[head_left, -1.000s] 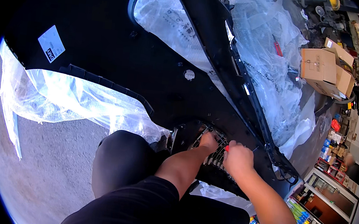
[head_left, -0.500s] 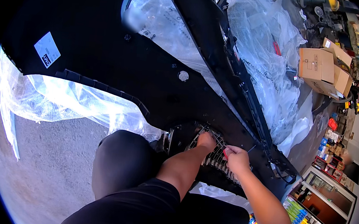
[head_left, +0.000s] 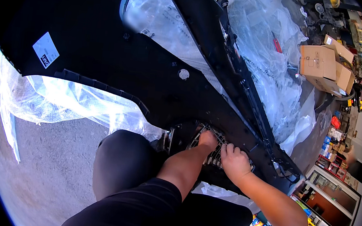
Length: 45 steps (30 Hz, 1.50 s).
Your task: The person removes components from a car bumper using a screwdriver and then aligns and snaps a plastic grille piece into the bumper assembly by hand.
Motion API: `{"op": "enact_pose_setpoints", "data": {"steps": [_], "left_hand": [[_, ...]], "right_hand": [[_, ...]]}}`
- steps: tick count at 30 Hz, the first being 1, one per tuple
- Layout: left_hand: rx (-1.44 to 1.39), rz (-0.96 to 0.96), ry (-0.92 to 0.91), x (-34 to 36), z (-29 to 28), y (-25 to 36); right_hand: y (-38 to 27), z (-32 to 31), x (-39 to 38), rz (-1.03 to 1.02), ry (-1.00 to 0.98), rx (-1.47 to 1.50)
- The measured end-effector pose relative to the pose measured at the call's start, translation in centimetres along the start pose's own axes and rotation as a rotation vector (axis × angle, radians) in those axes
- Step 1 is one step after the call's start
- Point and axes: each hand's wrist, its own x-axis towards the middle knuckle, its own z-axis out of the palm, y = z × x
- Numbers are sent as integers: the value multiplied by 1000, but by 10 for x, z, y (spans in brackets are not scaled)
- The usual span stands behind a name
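1. Right grip (head_left: 235, 162), curled at the mesh (head_left: 214, 159), no longer shows the red thing.
2. Left grip (head_left: 208, 139) is there too; can't tell how closed either is.
3. Mesh sits at the panel's (head_left: 162, 84) near end.

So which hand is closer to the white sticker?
The left hand: it is farther left on the metallic grille, toward the white sticker. The right hand is farther away.

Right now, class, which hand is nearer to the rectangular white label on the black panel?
Left. The left hand is at the grille, right of and below the white label in the picture; the right hand is also there, farther right and slightly lower.
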Motion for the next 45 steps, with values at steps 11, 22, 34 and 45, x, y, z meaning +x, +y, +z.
{"op": "enact_pose_setpoints", "data": {"steps": [11,22,34,45], "left_hand": [[24,-55,4,8,4,-6],[56,-98,-21,-1,-13,14],[19,-71,44,3,2,7],[-35,-141,86,3,1,4]], "right_hand": [[-3,-21,28,548,-136,480],[19,10,32,1181,-415,1434],[8,6,4,-166,87,-183],[13,14,32,1078,-389,1180]]}}
